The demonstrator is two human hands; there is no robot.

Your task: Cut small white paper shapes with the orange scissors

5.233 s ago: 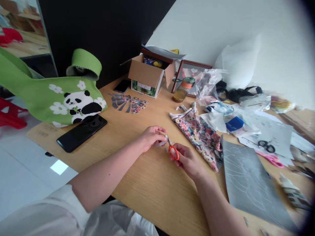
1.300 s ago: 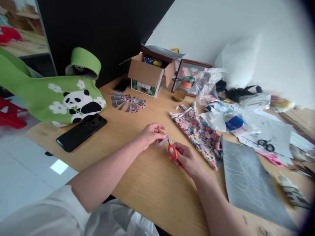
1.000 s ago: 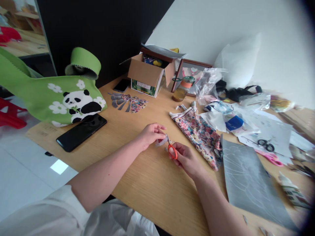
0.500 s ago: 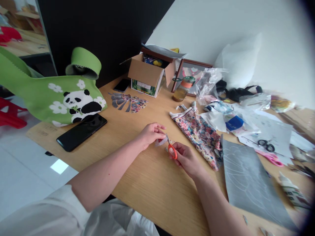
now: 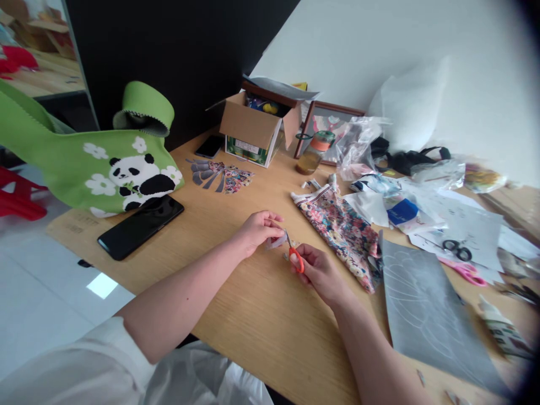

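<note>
My right hand is closed on the handles of small orange scissors, their blades pointing up and left. Between the fingertips of my left hand is a small pale scrap, pinched right beside the blade tips; whether it is paper or cloth I cannot tell. A few tiny cuttings lie on the table under the scissors. To the right of my hands is a folded floral cloth. Farther back, cut floral and grey strips lie in a fan shape.
A black phone and a green panda bag are at left. Behind stand an open cardboard box and a bottle. A grey sheet with white lines, black-handled scissors, pink scissors and a glue bottle lie right.
</note>
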